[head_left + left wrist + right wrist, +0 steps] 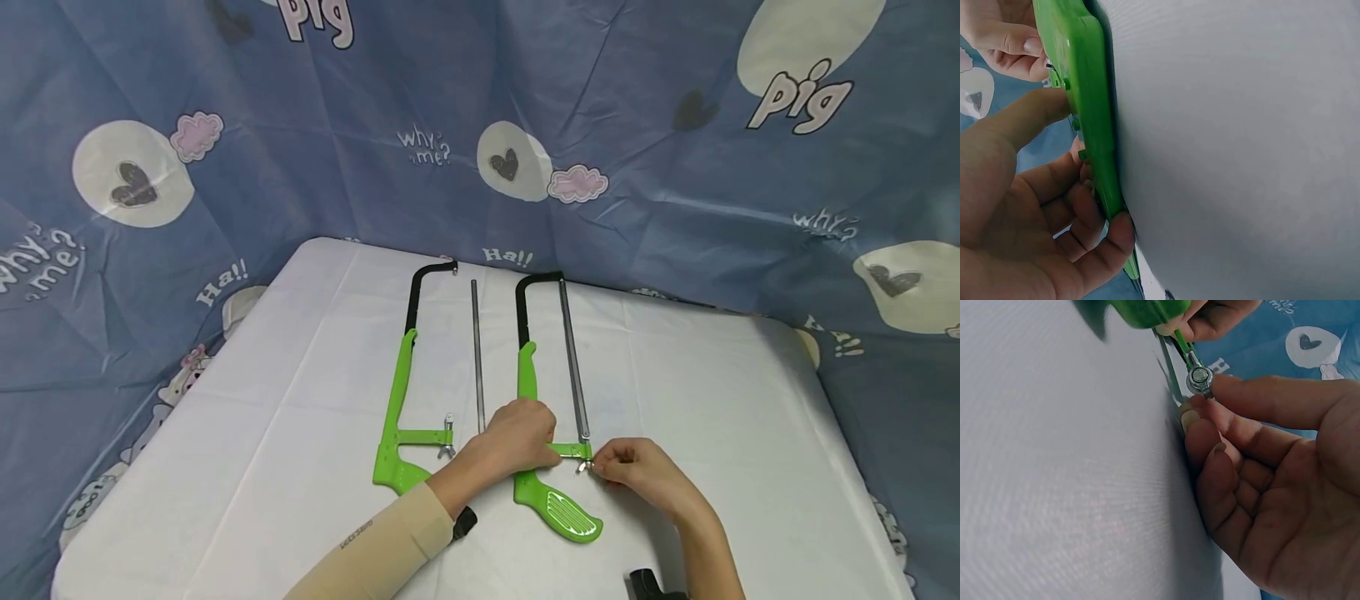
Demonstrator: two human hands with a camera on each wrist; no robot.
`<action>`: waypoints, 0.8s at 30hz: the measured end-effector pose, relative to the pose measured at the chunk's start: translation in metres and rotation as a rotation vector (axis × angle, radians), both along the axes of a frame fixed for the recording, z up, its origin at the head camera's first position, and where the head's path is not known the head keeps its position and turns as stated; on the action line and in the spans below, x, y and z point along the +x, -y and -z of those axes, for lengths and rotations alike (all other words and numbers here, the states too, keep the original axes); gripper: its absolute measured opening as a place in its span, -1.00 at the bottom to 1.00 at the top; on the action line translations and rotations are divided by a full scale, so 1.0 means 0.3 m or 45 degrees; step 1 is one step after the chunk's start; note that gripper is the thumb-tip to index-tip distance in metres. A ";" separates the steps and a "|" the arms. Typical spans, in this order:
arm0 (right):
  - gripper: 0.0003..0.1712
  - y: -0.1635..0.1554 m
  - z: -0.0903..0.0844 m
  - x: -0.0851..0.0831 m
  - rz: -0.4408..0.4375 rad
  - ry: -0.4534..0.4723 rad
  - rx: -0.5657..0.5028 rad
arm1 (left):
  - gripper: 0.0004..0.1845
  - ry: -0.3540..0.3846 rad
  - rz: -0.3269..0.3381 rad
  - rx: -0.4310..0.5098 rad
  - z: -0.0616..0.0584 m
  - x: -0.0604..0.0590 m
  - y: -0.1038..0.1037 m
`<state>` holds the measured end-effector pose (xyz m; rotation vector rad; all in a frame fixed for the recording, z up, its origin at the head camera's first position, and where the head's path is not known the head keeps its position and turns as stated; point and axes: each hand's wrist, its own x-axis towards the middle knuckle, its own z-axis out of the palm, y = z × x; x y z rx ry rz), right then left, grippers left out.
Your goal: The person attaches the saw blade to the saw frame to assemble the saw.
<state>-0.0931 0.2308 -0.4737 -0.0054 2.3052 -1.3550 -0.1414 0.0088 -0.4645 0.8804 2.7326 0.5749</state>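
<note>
A green and black hacksaw (570, 515) lies on the white-covered table, its blade (573, 358) running from the black front arm to the green crosspiece. My left hand (521, 433) holds the green frame just above the handle; in the left wrist view its fingers curl round the frame's edge (1094, 94). At the crosspiece's end, my right hand (645, 475) pinches the wing nut (584, 467) between thumb and fingertips. The right wrist view shows this wing nut (1200, 376) from its end, with the thumb against it.
Left of it lies a second hacksaw frame (395, 400) without a blade, its own wing nut (447, 452) on the crosspiece. A loose blade (477, 350) lies between the two saws. A blue printed curtain (360, 150) hangs behind the table.
</note>
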 end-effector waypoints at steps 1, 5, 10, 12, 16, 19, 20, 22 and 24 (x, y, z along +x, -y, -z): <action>-0.81 -0.001 0.002 0.001 0.006 0.000 -0.016 | -0.55 0.001 0.000 0.003 0.001 0.000 0.000; -0.84 -0.001 0.008 0.006 0.023 -0.010 -0.030 | -0.56 0.003 -0.002 0.011 0.005 -0.001 0.000; -0.89 0.010 0.006 0.008 0.033 -0.039 0.036 | -0.56 0.014 0.000 0.015 0.006 -0.001 0.000; -0.90 0.014 0.004 0.008 0.031 -0.047 0.060 | -0.56 0.013 -0.001 0.010 0.005 -0.001 0.000; -0.90 0.018 0.001 0.006 0.013 -0.062 0.093 | -0.56 0.010 -0.001 -0.002 0.004 -0.003 0.001; -0.88 0.020 -0.001 0.005 -0.006 -0.077 0.120 | -0.56 0.018 0.001 0.007 0.004 -0.006 0.002; -0.87 0.021 -0.001 0.005 -0.013 -0.078 0.130 | -0.57 0.024 0.002 0.011 0.003 -0.007 0.002; -0.84 0.024 -0.003 0.005 -0.024 -0.078 0.150 | -0.57 0.020 0.005 0.011 0.004 -0.008 0.002; -0.82 0.025 -0.005 0.004 -0.028 -0.061 0.166 | -0.57 0.015 0.007 0.006 0.005 -0.008 0.001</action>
